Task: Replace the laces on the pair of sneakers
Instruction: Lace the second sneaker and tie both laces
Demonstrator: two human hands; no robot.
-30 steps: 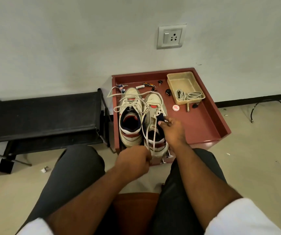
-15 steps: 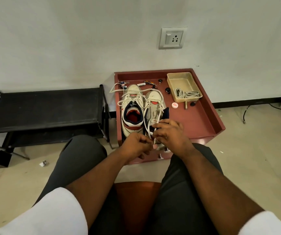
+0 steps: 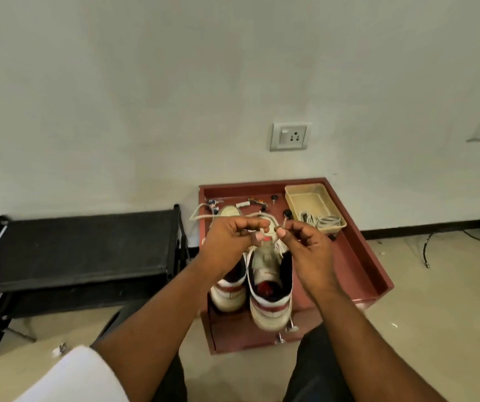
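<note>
Sneakers (image 3: 254,285) — side by side in red tray (image 3: 360,256) on beige floor | left hand (image 3: 230,242), right hand (image 3: 305,245) each pinch white lace (image 3: 272,233) above them | tan bin (image 3: 314,203) in tray corner — black rack (image 3: 73,250) beside, wall socket (image 3: 291,136) above

White, red and navy sneakers (image 3: 267,285), off-white lace (image 3: 204,216), dark red tray (image 3: 357,256), beige bin (image 3: 311,198)
</note>
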